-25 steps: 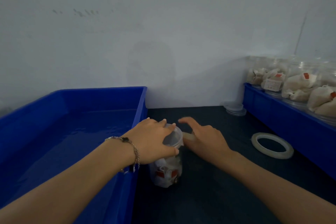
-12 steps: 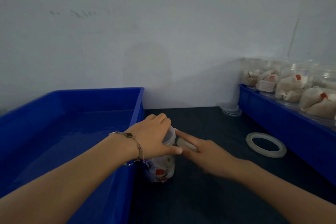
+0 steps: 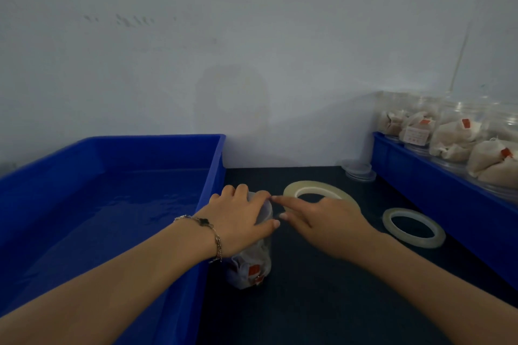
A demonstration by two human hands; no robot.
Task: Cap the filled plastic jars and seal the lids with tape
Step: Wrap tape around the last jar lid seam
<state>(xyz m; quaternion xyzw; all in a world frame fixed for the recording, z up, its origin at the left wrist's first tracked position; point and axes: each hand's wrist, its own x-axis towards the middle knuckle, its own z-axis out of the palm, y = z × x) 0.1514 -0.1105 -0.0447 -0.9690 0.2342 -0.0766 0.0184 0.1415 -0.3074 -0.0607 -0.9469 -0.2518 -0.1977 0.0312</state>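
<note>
Clearly early on: left blue bin (image 3: 106,204) holds nothing sealed; right blue bin (image 3: 437,190) full of uncapped filled jars (image 3: 454,137). On desk (image 3: 322,302), one capped jar (image 3: 252,263), left hand (image 3: 238,221) clamped over lid. Right hand (image 3: 330,221) holds tape roll (image 3: 316,190), fingers extended toward lid rim. Spare roll (image 3: 414,227), loose lids (image 3: 358,169) nearby.

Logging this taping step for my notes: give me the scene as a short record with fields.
jar: upright on dark table, filled with bags
left hand: grips jar top
right hand: holds tape roll, fingers toward the lid
spare roll: flat on table
left tray: empty
right tray: filled jars
loose lids: stacked by wall
</note>
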